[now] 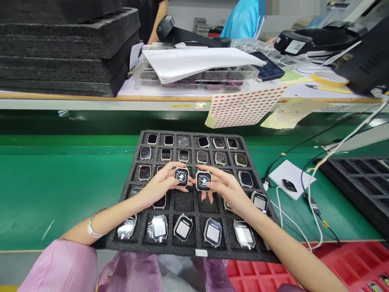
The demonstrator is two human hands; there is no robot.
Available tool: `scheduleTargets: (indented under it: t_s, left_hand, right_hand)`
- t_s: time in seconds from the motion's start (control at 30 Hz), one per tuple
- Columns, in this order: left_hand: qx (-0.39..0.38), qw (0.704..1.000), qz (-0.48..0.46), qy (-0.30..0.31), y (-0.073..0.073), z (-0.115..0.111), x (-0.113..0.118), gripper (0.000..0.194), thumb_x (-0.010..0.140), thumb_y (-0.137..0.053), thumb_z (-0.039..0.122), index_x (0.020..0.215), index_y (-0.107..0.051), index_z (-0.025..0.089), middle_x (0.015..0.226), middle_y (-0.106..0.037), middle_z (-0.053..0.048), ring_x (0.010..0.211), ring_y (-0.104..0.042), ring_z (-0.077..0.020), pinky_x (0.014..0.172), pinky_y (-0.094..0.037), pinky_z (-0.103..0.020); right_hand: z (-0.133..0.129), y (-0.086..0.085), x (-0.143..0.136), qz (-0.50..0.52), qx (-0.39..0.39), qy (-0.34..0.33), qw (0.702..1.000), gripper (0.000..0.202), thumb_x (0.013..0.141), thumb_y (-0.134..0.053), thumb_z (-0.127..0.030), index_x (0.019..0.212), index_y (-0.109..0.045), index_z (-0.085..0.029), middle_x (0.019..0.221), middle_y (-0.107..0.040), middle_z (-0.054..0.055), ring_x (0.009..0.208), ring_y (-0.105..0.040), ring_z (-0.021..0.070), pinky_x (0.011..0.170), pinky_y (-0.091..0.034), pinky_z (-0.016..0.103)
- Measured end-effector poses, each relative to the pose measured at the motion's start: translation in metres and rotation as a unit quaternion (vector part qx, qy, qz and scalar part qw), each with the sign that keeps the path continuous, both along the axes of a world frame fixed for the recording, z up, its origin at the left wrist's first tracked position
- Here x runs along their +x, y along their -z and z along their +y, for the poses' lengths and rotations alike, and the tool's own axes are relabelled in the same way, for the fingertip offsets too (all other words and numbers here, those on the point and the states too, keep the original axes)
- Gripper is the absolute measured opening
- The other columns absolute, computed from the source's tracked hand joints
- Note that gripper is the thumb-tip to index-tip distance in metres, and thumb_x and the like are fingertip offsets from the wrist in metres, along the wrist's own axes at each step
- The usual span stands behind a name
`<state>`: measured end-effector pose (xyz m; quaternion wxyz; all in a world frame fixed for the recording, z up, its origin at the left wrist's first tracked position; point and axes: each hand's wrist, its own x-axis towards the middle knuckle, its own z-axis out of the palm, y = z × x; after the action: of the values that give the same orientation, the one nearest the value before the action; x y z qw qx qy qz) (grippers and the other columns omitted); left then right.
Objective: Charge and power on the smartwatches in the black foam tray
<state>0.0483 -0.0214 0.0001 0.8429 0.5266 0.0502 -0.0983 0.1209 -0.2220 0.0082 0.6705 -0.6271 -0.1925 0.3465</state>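
Note:
Above the middle of a black foam tray (185,250), my left hand (165,181) grips a smartwatch case (181,177) with a lit dial on its screen. Close beside it, my right hand (221,183) holds a second smartwatch (203,180), its lit face showing a similar dial and the thumb resting on the glass. Neither watch has a strap. More strapless watches lie in the tray's compartments, such as one watch (183,227) at the front with a white page on its screen. My forearms and hands hide some compartments.
Stacked black foam trays (60,52) stand on the shelf at left. Papers (200,61) lie on clear plastic trays there. Cables (310,194) and a white box (291,174) with a small black device are at right. Red trays (258,275) sit below the table edge. Two people are behind.

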Motion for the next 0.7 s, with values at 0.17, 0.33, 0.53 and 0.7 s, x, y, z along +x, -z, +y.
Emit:
scheduleTargets:
  t_s: [0.17,0.33,0.53,0.7]
  left_hand:
    - [0.012,0.999,-0.027,0.012,0.0002,-0.0005,0.0001,0.041,0.073,-0.052,0.011,0.113,-0.047,0.019,0.095,-0.065,-0.006,0.097,-0.064,-0.0223,0.080,-0.054,-0.037]
    - [0.026,0.999,-0.039,0.021,-0.0007,-0.0006,-0.0011,0.040,0.073,-0.054,0.012,0.112,-0.047,0.018,0.097,-0.063,-0.006,0.095,-0.064,-0.0211,0.081,-0.055,-0.038]
    - [0.043,0.997,-0.057,0.018,0.0021,-0.0013,-0.0015,0.038,0.075,-0.054,0.012,0.111,-0.047,0.019,0.096,-0.062,-0.005,0.092,-0.064,-0.0195,0.078,-0.055,-0.035]
    - [0.067,0.996,-0.059,-0.009,-0.0010,0.0003,-0.0008,0.041,0.073,-0.057,0.009,0.111,-0.046,0.019,0.094,-0.063,-0.004,0.089,-0.064,-0.0179,0.074,-0.055,-0.032]
  right_hand:
    - [-0.0017,0.0003,-0.0005,-0.019,-0.010,0.010,1.000,0.050,0.081,-0.060,-0.025,0.129,-0.050,-0.015,0.081,-0.069,0.005,0.057,-0.065,0.0168,0.045,-0.046,0.025]
    - [-0.0002,0.0007,-0.0024,-0.052,-0.032,0.016,0.998,0.046,0.082,-0.064,-0.030,0.125,-0.054,-0.016,0.081,-0.069,0.005,0.054,-0.064,0.0156,0.042,-0.045,0.023]
    - [-0.0014,0.0016,-0.0025,-0.082,-0.044,-0.013,0.996,0.060,0.079,-0.069,-0.025,0.133,-0.045,-0.018,0.089,-0.067,0.005,0.063,-0.065,0.0153,0.048,-0.049,0.024]
    - [-0.0081,0.0027,0.0013,-0.147,-0.115,-0.138,0.973,0.069,0.081,-0.065,-0.021,0.142,-0.031,-0.021,0.086,-0.066,0.004,0.069,-0.065,0.0181,0.057,-0.055,0.031]
